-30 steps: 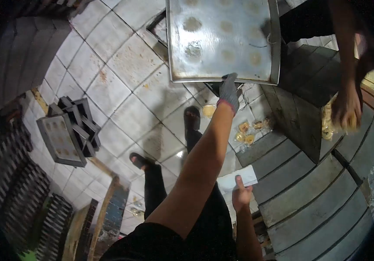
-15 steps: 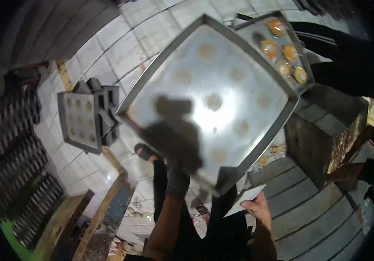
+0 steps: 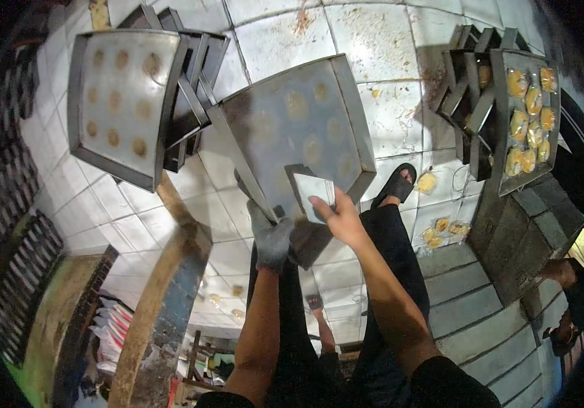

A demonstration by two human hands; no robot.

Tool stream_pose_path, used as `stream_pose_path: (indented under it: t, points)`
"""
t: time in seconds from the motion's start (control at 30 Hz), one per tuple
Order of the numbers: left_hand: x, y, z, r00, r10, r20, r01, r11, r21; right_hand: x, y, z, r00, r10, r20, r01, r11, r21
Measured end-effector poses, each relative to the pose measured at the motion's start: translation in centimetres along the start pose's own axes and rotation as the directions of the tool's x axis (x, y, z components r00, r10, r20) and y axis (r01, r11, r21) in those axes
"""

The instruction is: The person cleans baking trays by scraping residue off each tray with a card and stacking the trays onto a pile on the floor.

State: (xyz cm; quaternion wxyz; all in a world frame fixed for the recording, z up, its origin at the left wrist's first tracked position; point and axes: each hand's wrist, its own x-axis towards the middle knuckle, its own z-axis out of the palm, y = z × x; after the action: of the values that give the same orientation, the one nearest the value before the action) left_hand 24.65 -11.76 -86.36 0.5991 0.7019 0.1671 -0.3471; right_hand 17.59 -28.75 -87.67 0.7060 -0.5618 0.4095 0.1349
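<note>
My left hand (image 3: 271,238), in a grey glove, grips the near corner of a square metal tray (image 3: 275,160). Pale round marks dot the tray's surface, and its raised rim is tilted in front of my legs. Bare fingers of my right hand (image 3: 341,219) pinch a flat, thin white scraper-like plate (image 3: 310,192). That plate is held over the tray's near part, its shadow falling on the metal; whether its edge touches the tray I cannot tell.
On the left, a marked tray (image 3: 126,121) tops stacked trays. At right, another stack carries a tray (image 3: 501,129) of wrapped yellow-orange pieces. More wrapped pieces (image 3: 435,236) lie on the tiled floor by a sandalled foot (image 3: 398,185). A co-worker's hand (image 3: 564,333) shows far right.
The tray has dropped lower and tilted away from the camera. My right hand has brought the white plate from beside the tray to over it. My view has shifted, showing more of the right stack.
</note>
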Motion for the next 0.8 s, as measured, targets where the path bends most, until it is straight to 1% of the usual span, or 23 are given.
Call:
stream_pose_path:
  t: [0.03, 0.07, 0.13, 0.17, 0.2, 0.27, 0.3, 0.33, 0.4, 0.43, 0.5, 0.53, 0.6, 0.63, 0.7, 0.73, 0.77, 0.8]
  points:
    - [0.4, -1.1, -0.8, 0.998, 0.057, 0.03, -0.056, 0.998, -0.036, 0.4, 0.3, 0.8, 0.998, -0.056, -0.014, 0.055, 0.995, -0.082]
    - [0.7, -1.8, -1.4, 0.999, 0.031, 0.024, -0.03, 0.999, -0.035, 0.6, 0.6, 1.6, 1.0, -0.03, -0.011, 0.029, 0.996, -0.084]
    - [1.7, -2.7, -1.9, 0.998, 0.047, 0.028, -0.052, 0.974, 0.222, 1.2, 0.8, 2.7, 0.995, -0.099, -0.009, 0.093, 0.959, -0.268]
    - [2.1, -2.8, -1.9, 1.0, 0.0, 0.01, -0.003, 0.975, 0.224, 1.3, -0.4, 3.3, 0.994, -0.11, 0.003, 0.106, 0.954, -0.28]
    - [2.5, -2.5, -1.8, 0.999, -0.047, -0.008, 0.047, 0.973, 0.224, 1.7, 0.3, 3.8, 0.995, -0.099, 0.002, 0.096, 0.956, -0.279]
    - [3.2, -0.7, -1.6, 0.999, -0.036, 0.03, 0.036, 0.999, 0.019, 2.7, 1.7, 4.9, 0.99, -0.123, 0.069, 0.138, 0.947, -0.289]
    - [3.3, 0.8, -1.2, 0.997, -0.069, 0.028, 0.068, 0.998, 0.008, 3.1, 1.7, 5.1, 0.988, -0.13, 0.085, 0.15, 0.941, -0.305]
    - [3.7, 0.9, -1.5, 0.997, -0.078, 0.029, 0.077, 0.997, 0.014, 3.6, 1.7, 5.5, 0.989, -0.121, 0.083, 0.14, 0.943, -0.301]
    - [4.8, 0.9, -2.1, 0.986, -0.118, 0.116, 0.125, 0.991, -0.049, 4.3, 2.0, 6.1, 0.972, -0.206, 0.116, 0.236, 0.889, -0.394]
    - [5.1, 0.8, -1.9, 0.985, -0.125, 0.118, 0.131, 0.99, -0.046, 4.6, 2.1, 6.5, 0.973, -0.2, 0.113, 0.229, 0.891, -0.393]
    - [5.6, 0.4, -1.3, 0.989, -0.119, 0.09, 0.124, 0.991, -0.051, 5.1, 2.4, 7.0, 0.928, -0.367, 0.065, 0.36, 0.836, -0.414]
    - [5.7, -0.1, -1.3, 0.987, -0.127, 0.094, 0.132, 0.99, -0.051, 5.2, 2.5, 7.2, 0.931, -0.359, 0.061, 0.351, 0.839, -0.416]
    - [5.8, -1.0, -1.5, 0.973, -0.216, 0.083, 0.223, 0.971, -0.085, 5.4, 2.7, 7.3, 0.906, -0.421, 0.049, 0.391, 0.786, -0.479]
    - [5.8, -1.4, -1.6, 0.977, -0.194, 0.084, 0.203, 0.973, -0.107, 5.5, 2.7, 7.1, 0.908, -0.416, 0.047, 0.385, 0.787, -0.482]
    - [5.9, -1.4, -1.7, 0.974, -0.216, 0.074, 0.222, 0.97, -0.1, 5.7, 2.9, 6.9, 0.91, -0.386, 0.148, 0.399, 0.728, -0.557]
    - [5.9, -1.4, -1.7, 0.971, -0.23, 0.061, 0.235, 0.968, -0.092, 5.9, 3.3, 6.9, 0.913, -0.381, 0.146, 0.394, 0.73, -0.558]
    - [5.9, -1.4, -1.8, 0.97, -0.235, 0.063, 0.24, 0.966, -0.091, 6.2, 4.1, 6.9, 0.895, -0.427, 0.13, 0.409, 0.668, -0.621]
    - [5.9, -1.4, -1.8, 0.967, -0.241, 0.081, 0.25, 0.959, -0.132, 6.6, 5.3, 6.9, 0.874, -0.472, 0.118, 0.417, 0.602, -0.681]
